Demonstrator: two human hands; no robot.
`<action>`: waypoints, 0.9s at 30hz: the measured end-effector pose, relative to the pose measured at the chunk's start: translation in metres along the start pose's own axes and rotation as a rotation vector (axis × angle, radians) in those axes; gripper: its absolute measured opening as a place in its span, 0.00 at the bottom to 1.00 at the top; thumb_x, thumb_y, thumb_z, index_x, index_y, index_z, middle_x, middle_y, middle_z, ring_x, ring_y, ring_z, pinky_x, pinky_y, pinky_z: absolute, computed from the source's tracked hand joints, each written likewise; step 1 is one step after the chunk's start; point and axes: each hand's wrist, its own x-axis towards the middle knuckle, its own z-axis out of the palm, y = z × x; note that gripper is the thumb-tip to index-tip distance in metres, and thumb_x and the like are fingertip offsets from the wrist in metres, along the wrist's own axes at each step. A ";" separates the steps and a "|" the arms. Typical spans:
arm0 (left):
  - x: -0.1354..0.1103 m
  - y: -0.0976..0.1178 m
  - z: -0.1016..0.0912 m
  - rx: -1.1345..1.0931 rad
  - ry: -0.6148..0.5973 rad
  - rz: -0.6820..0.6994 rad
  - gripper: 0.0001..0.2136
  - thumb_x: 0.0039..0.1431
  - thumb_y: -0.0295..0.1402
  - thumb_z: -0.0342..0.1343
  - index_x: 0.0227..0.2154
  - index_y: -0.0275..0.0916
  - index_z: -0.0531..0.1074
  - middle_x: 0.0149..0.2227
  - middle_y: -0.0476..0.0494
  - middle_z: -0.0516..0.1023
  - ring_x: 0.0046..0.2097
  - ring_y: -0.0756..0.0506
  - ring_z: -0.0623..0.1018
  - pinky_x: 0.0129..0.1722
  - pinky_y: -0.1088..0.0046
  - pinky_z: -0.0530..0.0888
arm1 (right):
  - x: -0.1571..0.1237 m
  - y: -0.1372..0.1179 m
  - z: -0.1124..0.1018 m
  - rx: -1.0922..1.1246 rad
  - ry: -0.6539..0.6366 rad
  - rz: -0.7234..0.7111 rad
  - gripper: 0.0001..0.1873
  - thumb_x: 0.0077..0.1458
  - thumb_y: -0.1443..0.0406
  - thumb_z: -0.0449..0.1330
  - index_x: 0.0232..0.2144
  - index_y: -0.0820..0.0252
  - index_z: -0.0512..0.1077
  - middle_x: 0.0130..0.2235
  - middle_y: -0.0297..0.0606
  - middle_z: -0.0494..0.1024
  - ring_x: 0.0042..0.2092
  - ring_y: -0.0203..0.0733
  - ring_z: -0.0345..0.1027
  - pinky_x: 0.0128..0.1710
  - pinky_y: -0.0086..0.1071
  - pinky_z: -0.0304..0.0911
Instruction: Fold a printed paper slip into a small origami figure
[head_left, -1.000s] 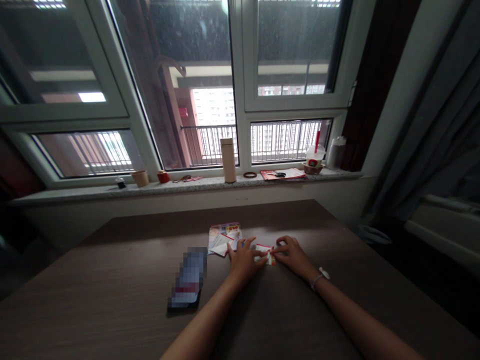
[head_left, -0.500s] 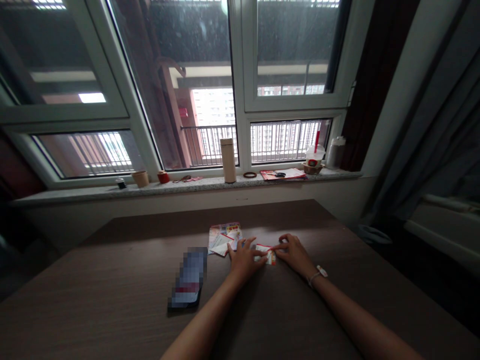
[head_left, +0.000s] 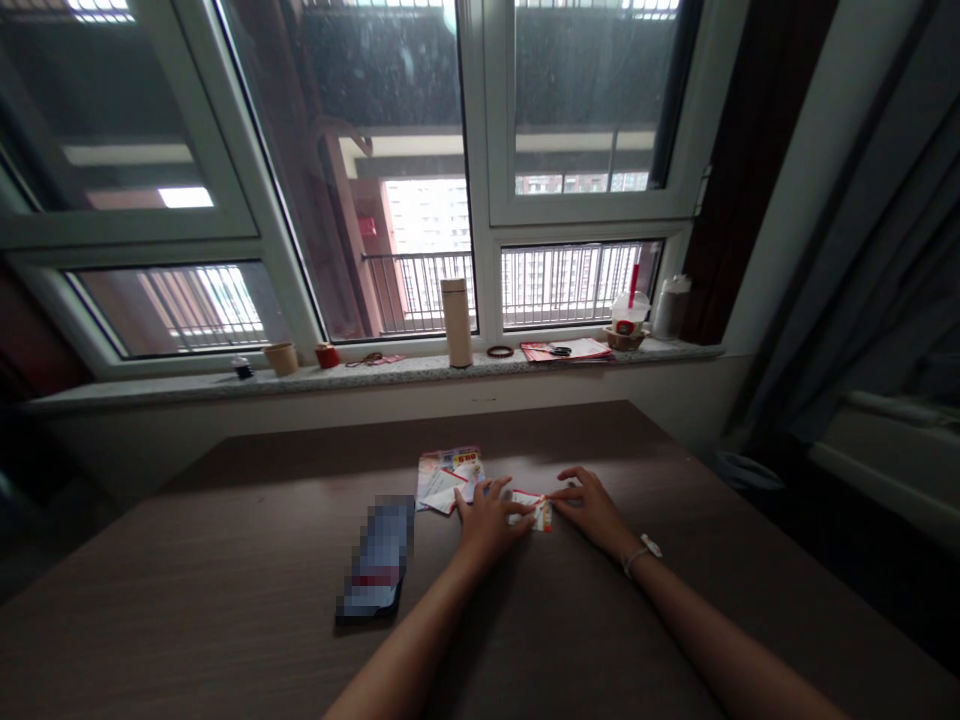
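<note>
Paper piece (head_left: 542,517): small and printed, on the table (head_left: 225,560) just right of the scene's middle, between the two hands; pale at left, red along the far edge, orange and yellow toward the near right. Partly covered by fingers; print too small to read.
Left hand (head_left: 491,515): low over the table, fingers spread and bent; thumb and forefinger tips close together at the paper piece's left part. Pinching or only pressing, cannot tell.
Right hand (head_left: 589,500): fingertips at the right edge of the paper piece, other fingers raised and curled. Grip too small to make out.
Hands together or apart: apart, paper piece in the narrow gap.
Right wrist: thin bracelet (head_left: 628,566) with a pale ornament.
Printed sheet (head_left: 431,468): colourful, flat, left of and beyond the left hand; folded white paper (head_left: 442,491) on top, red at its edge.
Phone-like slab (head_left: 379,560): dark-edged, face pixelated, on the table left of the left forearm.
Sill, left: tan cup (head_left: 282,360), small red item (head_left: 327,356).
Sill, middle: tall beige flask (head_left: 456,325), upright; brown ring (head_left: 500,351) to its right.
Sill, right: red-and-white papers (head_left: 536,351) under dark scissors (head_left: 560,351); clear cup (head_left: 628,312) with red straw; silvery bottle (head_left: 670,308) rightmost.
</note>
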 end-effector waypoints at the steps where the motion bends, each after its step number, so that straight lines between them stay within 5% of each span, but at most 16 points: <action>1: 0.000 0.000 0.000 0.001 0.001 -0.001 0.10 0.55 0.50 0.56 0.40 0.64 0.76 0.63 0.56 0.60 0.64 0.34 0.56 0.56 0.29 0.37 | 0.000 0.000 0.000 0.001 0.004 0.003 0.09 0.53 0.64 0.59 0.33 0.52 0.80 0.48 0.40 0.71 0.53 0.44 0.61 0.57 0.38 0.55; 27: -0.001 0.005 -0.003 0.023 -0.008 -0.017 0.11 0.55 0.49 0.57 0.41 0.63 0.76 0.63 0.56 0.60 0.64 0.34 0.56 0.57 0.31 0.36 | -0.007 -0.017 -0.005 -0.089 0.023 -0.087 0.11 0.55 0.64 0.57 0.37 0.51 0.80 0.50 0.41 0.69 0.55 0.47 0.59 0.58 0.40 0.56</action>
